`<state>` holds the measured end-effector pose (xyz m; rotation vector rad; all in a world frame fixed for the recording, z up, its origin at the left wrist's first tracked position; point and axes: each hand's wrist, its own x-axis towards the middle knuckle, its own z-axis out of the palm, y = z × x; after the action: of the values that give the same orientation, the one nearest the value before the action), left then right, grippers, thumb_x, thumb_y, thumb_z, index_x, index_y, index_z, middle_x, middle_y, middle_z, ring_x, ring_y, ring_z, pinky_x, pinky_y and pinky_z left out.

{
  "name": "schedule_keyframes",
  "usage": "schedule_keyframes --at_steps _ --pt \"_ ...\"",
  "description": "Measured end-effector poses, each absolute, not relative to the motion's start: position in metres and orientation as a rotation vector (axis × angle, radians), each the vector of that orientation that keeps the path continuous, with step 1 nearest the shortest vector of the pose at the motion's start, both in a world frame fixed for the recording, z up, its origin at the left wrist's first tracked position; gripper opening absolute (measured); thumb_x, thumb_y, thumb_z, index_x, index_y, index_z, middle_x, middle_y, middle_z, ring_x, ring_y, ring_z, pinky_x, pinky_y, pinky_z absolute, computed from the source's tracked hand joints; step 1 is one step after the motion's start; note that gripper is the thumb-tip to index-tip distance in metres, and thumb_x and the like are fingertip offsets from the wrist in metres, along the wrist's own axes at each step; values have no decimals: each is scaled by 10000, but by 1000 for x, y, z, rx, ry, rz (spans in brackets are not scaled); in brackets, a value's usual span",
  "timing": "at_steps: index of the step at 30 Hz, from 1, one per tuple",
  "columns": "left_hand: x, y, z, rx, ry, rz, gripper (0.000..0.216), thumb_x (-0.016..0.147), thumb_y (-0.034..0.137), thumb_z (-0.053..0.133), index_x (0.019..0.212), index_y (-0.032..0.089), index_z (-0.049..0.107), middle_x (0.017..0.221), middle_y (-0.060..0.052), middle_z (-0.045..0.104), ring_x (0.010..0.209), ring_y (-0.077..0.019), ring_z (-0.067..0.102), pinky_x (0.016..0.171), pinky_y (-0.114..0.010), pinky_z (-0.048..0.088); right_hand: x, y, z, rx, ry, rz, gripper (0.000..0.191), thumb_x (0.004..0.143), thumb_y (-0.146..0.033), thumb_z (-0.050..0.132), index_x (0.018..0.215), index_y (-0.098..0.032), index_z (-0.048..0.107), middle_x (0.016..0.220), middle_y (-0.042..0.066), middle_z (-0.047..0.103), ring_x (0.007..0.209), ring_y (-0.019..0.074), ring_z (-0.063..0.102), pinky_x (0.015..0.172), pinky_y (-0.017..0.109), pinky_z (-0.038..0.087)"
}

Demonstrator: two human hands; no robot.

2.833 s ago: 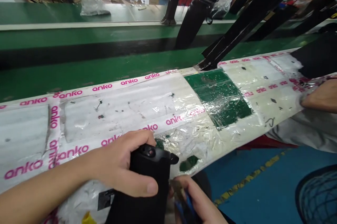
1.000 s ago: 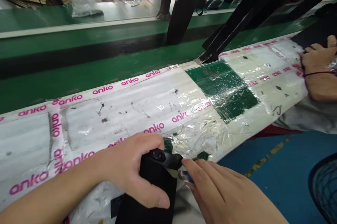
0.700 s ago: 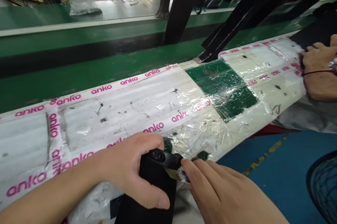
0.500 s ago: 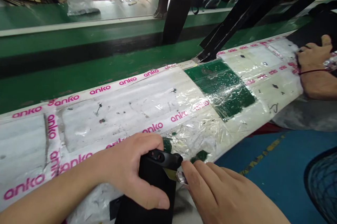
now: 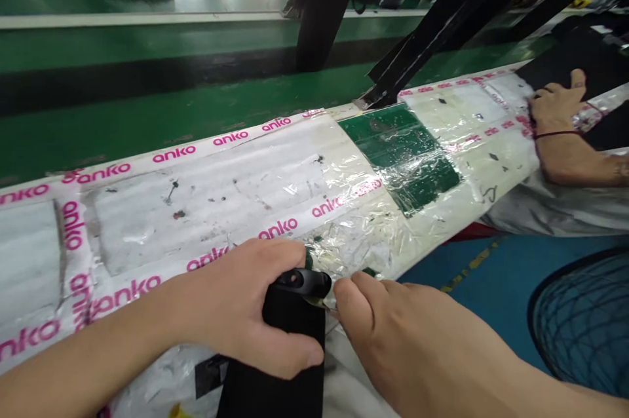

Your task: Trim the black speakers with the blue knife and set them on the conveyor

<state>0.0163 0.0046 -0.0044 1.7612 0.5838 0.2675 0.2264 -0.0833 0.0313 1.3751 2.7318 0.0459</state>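
Note:
My left hand (image 5: 255, 306) is wrapped round a long black flat piece (image 5: 275, 385), thumb across its face. A glossy black plastic end part (image 5: 307, 282) with a small round hole sits at its top. Close against that end, my right hand (image 5: 393, 320) is closed in a pinch on a small, thin blade-like tool (image 5: 319, 303). Only a pale sliver of the tool shows; the fingers hide the rest. The lower end of the black piece runs out of view at the bottom.
The plastic-covered bench (image 5: 221, 202) carries pink-lettered tape. Slanted black post (image 5: 432, 31) rises from its back edge, before a green conveyor surface (image 5: 171, 123). A co-worker's hand (image 5: 557, 103) rests by black material (image 5: 570, 64) at right. A fan guard (image 5: 580, 326) stands lower right.
My right hand has turned and shifted slightly, so less of the tool shows beside the black end part. My left hand keeps its grip. The camera view has shifted.

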Motion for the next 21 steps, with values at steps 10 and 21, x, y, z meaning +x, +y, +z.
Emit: schedule_keyframes --at_steps 10,21 --pt "20 -10 4 1945 706 375 437 665 464 787 680 217 428 629 56 460 552 -125 420 506 -260 297 251 -84 48 1288 2789 -109 242 847 -43 472 937 -264 431 700 -39 556 446 197 500 459 370 215" --pt "31 -23 -1 2084 686 550 494 635 409 758 678 234 299 614 62 395 552 -121 312 529 -275 234 257 -104 42 1348 2803 -23 312 775 -13 435 947 -272 458 699 -44 593 474 196 577 477 380 327"
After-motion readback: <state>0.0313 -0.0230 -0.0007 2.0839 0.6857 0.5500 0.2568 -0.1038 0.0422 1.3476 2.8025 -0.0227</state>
